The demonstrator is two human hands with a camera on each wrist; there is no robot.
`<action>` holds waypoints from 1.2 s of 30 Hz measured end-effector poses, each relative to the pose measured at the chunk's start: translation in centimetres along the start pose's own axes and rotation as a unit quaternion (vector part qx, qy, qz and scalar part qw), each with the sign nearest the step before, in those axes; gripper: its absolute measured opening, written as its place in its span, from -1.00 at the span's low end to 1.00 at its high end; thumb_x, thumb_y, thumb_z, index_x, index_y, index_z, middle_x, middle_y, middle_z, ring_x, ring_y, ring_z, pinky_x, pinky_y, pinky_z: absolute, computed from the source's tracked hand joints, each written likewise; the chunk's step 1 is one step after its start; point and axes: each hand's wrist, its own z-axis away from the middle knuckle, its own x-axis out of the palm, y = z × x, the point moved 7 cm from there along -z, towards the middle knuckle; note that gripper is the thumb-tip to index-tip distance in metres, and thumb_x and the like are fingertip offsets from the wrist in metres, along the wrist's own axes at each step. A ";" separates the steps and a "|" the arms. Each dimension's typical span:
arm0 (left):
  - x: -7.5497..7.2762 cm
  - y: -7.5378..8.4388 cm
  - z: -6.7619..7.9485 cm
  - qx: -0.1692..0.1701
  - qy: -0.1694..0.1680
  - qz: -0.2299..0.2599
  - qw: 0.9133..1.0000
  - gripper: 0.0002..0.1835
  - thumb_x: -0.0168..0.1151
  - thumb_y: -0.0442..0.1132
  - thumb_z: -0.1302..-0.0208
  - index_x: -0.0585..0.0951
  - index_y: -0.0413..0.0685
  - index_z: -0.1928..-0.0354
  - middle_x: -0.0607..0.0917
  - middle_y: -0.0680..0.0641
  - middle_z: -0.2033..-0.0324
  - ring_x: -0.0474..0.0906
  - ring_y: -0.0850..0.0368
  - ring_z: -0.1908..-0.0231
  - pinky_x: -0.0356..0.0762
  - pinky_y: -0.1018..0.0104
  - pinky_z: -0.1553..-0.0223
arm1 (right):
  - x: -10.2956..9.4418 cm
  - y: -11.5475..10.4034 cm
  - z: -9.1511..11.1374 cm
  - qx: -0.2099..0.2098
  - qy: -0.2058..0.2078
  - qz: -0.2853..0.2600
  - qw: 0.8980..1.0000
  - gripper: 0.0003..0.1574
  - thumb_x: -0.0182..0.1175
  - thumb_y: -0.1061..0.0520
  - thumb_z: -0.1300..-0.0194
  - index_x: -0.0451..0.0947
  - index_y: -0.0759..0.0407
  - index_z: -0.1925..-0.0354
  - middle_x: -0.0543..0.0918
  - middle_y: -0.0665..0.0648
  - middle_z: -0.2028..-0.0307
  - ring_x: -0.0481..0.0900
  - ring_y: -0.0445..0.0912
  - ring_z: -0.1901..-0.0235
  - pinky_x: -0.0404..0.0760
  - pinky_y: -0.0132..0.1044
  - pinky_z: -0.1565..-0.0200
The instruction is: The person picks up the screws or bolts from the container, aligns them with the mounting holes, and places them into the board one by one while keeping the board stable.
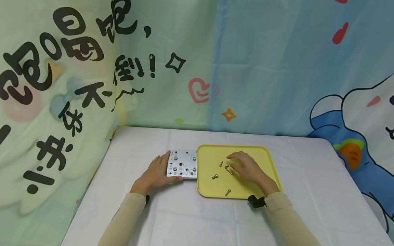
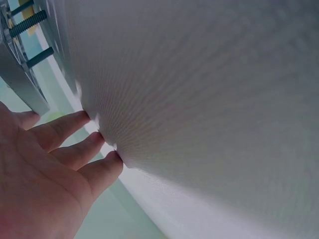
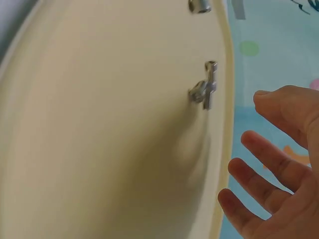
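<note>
A flat silver metal plate (image 1: 185, 164) with holes and several screw heads lies against the left side of the yellow tray (image 1: 212, 189). My left hand (image 1: 157, 172) holds its left end, thumb along the near edge and a finger at the far corner. Threaded screw shanks (image 2: 29, 23) stick out of the plate in the left wrist view; other fingertips touch the white cloth. Over the tray hovers my right hand (image 1: 248, 168), fingers spread and slightly bent, holding nothing. Near its fingertips, two crossed screws (image 3: 209, 87) lie on the tray.
More loose screws lie on the tray: one screw (image 1: 215, 176) left of the middle, another screw (image 1: 228, 192) by the near edge, and a small screw (image 1: 221, 164) farther back. A white cloth (image 1: 197, 225) covers the table. Printed curtains (image 1: 261, 68) hang behind it.
</note>
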 end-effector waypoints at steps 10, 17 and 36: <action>0.2 -0.2 0.0 -0.002 0.000 0.006 1.000 0.35 0.33 0.50 0.01 -0.12 -0.07 -0.61 0.12 -0.31 -0.50 -0.06 -0.28 -0.49 -0.03 -0.10 -0.47 | 0.8 0.9 -0.4 -0.029 -0.014 -0.001 0.999 -0.76 0.24 0.32 -0.36 0.68 0.31 0.02 0.62 0.33 -0.03 0.47 0.32 -0.14 0.41 0.25 -0.19; 0.2 -0.1 0.1 -0.001 0.000 0.006 1.000 0.35 0.33 0.50 0.01 -0.12 -0.07 -0.61 0.13 -0.32 -0.49 -0.05 -0.29 -0.48 -0.01 -0.10 -0.46 | 1.1 1.1 0.2 -0.005 -0.025 0.016 1.000 -0.80 0.27 0.27 -0.36 0.67 0.26 0.05 0.59 0.33 -0.04 0.45 0.31 -0.14 0.42 0.25 -0.17; 0.1 0.1 0.1 -0.002 -0.003 -0.004 1.000 0.34 0.33 0.47 -0.02 -0.13 -0.09 -0.60 0.13 -0.33 -0.49 -0.03 -0.30 -0.48 -0.01 -0.10 -0.46 | 1.4 0.1 1.8 -0.010 -0.003 0.108 0.994 -0.86 0.39 0.27 -0.23 0.58 0.12 0.37 0.53 0.39 -0.01 0.43 0.34 -0.06 0.42 0.24 -0.13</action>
